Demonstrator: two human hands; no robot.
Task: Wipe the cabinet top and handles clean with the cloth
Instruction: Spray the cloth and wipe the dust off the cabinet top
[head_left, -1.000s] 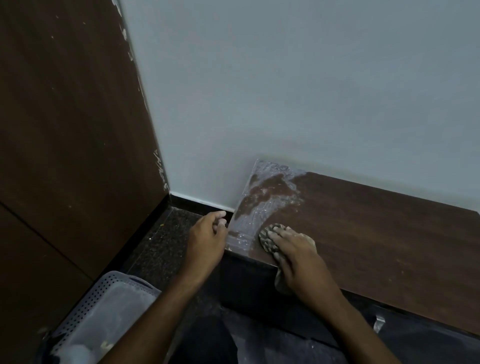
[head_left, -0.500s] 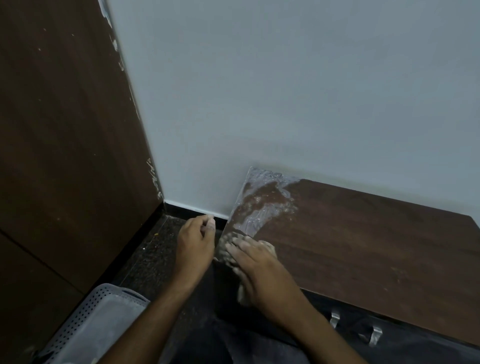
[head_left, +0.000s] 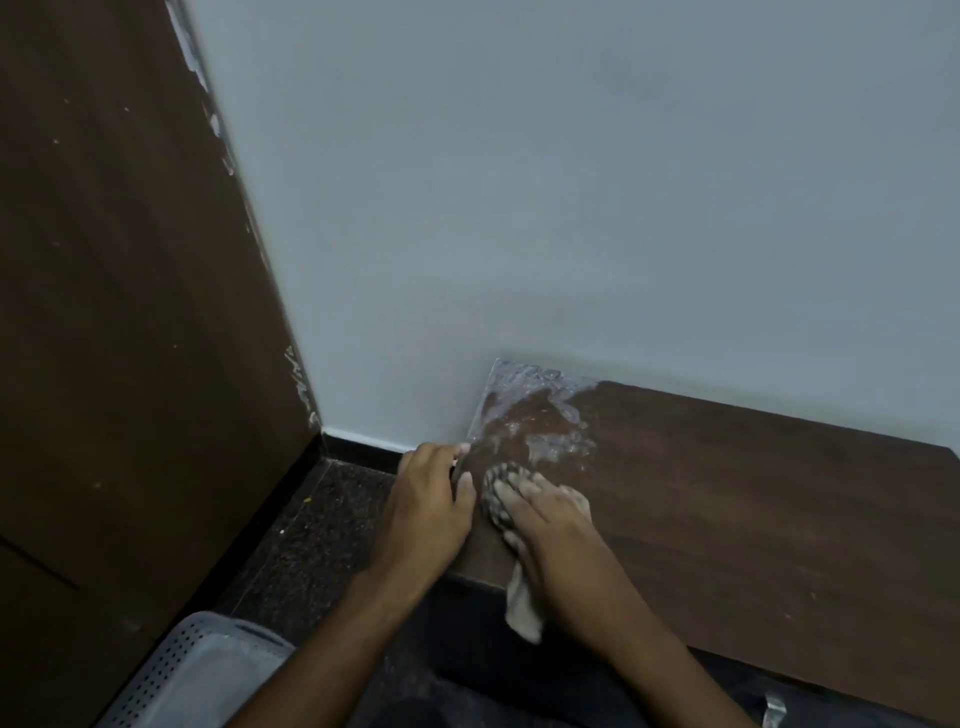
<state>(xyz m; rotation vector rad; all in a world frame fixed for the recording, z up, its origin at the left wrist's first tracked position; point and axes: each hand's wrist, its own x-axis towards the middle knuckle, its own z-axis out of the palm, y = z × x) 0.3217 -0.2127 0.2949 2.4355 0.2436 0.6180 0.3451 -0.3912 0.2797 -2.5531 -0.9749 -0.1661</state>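
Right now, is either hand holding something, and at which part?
The right hand presses the cloth flat on the cabinet top, fingers over its bunched end; its tail hangs off the front edge. The left hand rests on the left edge and holds nothing.

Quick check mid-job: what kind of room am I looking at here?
Probably a home interior just painted or renovated: a low wooden cabinet against a plain wall, white paint or plaster residue on its corner, and a dark speckled stone floor.

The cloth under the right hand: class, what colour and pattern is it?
The cloth looks off-white with dark mottled markings, shown best in the head view.
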